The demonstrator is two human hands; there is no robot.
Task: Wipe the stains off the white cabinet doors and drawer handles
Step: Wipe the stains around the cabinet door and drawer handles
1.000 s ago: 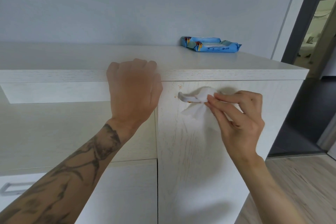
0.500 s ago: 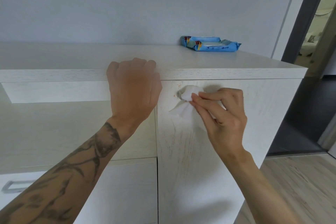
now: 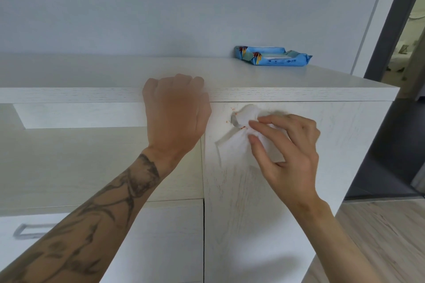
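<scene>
A white cabinet door (image 3: 264,202) fills the lower middle. Its grey metal handle (image 3: 234,119) sits near the top left corner, mostly covered by a white wipe (image 3: 239,140). My right hand (image 3: 287,151) pinches the wipe and presses it around the handle's left end. Small orange-red stains (image 3: 230,115) dot the door beside the handle, and the wipe shows a red smear. My left hand (image 3: 174,115) curls over the front edge of the cabinet top (image 3: 299,94), fingers closed on the edge.
A blue pack of wet wipes (image 3: 273,55) lies at the back of the cabinet top. A drawer with a grey handle (image 3: 30,230) is at lower left. A dark doorway (image 3: 395,76) and wood floor (image 3: 379,236) lie to the right.
My right hand has slid the wipe leftward along the handle, from its middle to its left end. The left hand has stayed on the top edge.
</scene>
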